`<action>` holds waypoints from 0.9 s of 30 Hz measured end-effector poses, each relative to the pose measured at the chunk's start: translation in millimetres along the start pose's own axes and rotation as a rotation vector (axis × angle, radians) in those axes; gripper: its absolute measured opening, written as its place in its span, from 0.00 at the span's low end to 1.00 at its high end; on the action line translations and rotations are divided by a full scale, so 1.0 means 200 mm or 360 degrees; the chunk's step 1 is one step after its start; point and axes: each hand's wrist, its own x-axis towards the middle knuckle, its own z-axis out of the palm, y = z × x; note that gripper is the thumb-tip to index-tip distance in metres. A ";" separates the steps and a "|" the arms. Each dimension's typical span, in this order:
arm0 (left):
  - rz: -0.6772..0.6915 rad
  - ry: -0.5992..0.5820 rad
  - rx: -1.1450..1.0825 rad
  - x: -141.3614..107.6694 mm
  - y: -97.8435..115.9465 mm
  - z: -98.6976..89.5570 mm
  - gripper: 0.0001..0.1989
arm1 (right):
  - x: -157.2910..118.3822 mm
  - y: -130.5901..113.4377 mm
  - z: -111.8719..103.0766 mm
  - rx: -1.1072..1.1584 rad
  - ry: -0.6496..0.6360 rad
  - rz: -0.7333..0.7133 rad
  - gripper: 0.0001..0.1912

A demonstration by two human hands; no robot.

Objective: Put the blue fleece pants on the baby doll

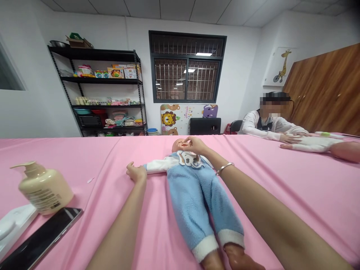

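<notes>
Head view: right hand (195,145) pinches at the doll's face (180,144); left hand (137,173) lies closed over its sleeve end (150,167); the doll remains fully dressed.

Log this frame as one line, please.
left hand: holding doll's arm | right hand: fingers on doll face | doll: on its back on pink sheet | pump bottle: left, untouched

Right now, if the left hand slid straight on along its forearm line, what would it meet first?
The left hand already rests on the doll's sleeve; beyond it, probably only bare pink tabletop, though depth is unclear.
</notes>
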 end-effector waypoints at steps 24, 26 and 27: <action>0.1348 -0.1035 0.0470 -0.36 0.18 0.04 0.09 | -0.51 0.53 0.15 0.1412 -0.0181 0.0370 0.24; 0.1407 -0.0995 0.0248 -0.47 0.27 0.05 0.08 | -0.49 0.55 0.20 0.1194 -0.0012 0.0339 0.19; 0.1439 -0.1069 0.0174 -0.53 0.31 0.05 0.08 | -0.48 0.55 0.22 0.1075 0.0079 0.0313 0.16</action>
